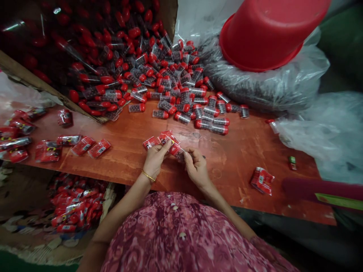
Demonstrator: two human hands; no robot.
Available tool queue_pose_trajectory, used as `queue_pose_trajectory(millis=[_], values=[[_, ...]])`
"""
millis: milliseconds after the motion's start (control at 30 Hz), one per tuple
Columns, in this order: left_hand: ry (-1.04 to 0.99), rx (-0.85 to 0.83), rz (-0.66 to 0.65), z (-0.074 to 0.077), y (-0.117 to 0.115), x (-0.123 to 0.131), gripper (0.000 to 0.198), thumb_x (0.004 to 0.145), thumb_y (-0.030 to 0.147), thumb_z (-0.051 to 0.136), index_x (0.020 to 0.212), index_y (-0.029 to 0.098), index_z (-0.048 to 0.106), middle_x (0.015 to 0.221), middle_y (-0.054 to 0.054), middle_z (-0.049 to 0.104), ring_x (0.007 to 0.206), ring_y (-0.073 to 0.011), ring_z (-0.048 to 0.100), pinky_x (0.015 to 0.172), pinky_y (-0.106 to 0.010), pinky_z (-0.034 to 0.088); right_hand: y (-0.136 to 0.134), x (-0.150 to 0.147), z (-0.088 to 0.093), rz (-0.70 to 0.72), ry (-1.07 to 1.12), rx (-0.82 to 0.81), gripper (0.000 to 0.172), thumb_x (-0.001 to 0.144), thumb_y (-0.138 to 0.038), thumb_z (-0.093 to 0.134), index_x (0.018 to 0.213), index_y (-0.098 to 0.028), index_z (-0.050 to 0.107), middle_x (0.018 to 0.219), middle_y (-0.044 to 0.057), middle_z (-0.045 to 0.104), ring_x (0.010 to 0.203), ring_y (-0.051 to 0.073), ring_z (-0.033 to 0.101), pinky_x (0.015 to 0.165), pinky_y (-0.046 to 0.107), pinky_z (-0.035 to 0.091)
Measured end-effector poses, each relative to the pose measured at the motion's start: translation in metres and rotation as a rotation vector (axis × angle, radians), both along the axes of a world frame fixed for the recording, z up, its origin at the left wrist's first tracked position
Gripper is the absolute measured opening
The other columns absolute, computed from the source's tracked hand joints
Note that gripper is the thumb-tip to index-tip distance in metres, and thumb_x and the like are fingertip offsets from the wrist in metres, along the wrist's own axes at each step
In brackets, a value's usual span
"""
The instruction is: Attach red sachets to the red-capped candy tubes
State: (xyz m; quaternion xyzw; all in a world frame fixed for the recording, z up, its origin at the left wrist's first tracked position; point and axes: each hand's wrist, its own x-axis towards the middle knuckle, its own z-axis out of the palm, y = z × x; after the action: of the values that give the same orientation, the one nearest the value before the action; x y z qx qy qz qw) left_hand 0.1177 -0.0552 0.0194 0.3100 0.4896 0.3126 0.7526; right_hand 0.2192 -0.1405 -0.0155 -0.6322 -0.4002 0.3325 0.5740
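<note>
Near the front edge of the reddish table (124,132), my left hand (155,158) pinches a small red printed plastic packet (176,149) between thumb and fingers. My right hand (196,166) is closed at the packet's right edge, its fingertips gripping that side. What the packet contains is partly hidden by my fingers. Under and just beyond my left fingertips lie more flat red packets (149,142). Beyond my hands, clear tubes with red caps and dark beads (183,118) lie in a loose heap.
A tipped cardboard box (53,88) spills many red-capped tubes at the back left. Filled red packets (48,151) lie at left; a lower box holds more packets (76,204). A red bucket (269,34) rests on a plastic sack (255,87). Red packets (262,180) lie at right.
</note>
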Motion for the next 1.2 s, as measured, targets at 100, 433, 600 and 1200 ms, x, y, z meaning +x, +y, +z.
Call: queue_pose_trajectory(millis=[100, 433, 600, 1200], values=[[-0.021, 0.020, 0.009, -0.004, -0.003, 0.002, 0.042, 0.040, 0.046, 0.082, 0.058, 0.012, 0.064, 0.054, 0.000, 0.062, 0.053, -0.0095, 0.056, 0.059, -0.022, 0.044, 0.003, -0.001, 0.001, 0.028, 0.108, -0.038, 0.022, 0.086, -0.041, 0.045, 0.087, -0.020, 0.051, 0.069, -0.002, 0.056, 0.046, 0.008, 0.044, 0.040, 0.021, 0.036], [-0.217, 0.055, 0.109, -0.006, -0.016, 0.013, 0.039, 0.048, 0.043, 0.080, 0.066, 0.014, 0.061, 0.058, 0.003, 0.061, 0.050, -0.0069, 0.052, 0.052, -0.020, 0.041, 0.010, -0.017, -0.003, -0.159, 0.026, 0.080, 0.020, 0.086, -0.039, 0.045, 0.090, -0.020, 0.052, 0.074, 0.000, 0.055, 0.056, 0.010, 0.049, 0.051, 0.023, 0.043], [-0.162, 0.117, -0.010, -0.012, -0.020, 0.010, 0.036, 0.057, 0.048, 0.074, 0.061, 0.016, 0.058, 0.051, 0.004, 0.054, 0.041, -0.0074, 0.047, 0.041, -0.021, 0.038, 0.011, -0.019, 0.002, -0.033, 0.355, 0.005, 0.023, 0.087, -0.045, 0.042, 0.086, -0.022, 0.045, 0.060, -0.007, 0.050, 0.034, 0.005, 0.032, 0.036, 0.021, 0.036], [-0.067, 0.176, -0.164, -0.009, -0.030, 0.024, 0.039, 0.064, 0.050, 0.068, 0.053, 0.014, 0.055, 0.040, 0.003, 0.050, 0.035, -0.0064, 0.041, 0.038, -0.021, 0.028, 0.006, -0.004, 0.009, -0.002, 0.375, 0.047, 0.026, 0.086, -0.049, 0.044, 0.085, -0.023, 0.041, 0.049, -0.011, 0.042, 0.037, 0.007, 0.042, 0.040, 0.020, 0.037]])
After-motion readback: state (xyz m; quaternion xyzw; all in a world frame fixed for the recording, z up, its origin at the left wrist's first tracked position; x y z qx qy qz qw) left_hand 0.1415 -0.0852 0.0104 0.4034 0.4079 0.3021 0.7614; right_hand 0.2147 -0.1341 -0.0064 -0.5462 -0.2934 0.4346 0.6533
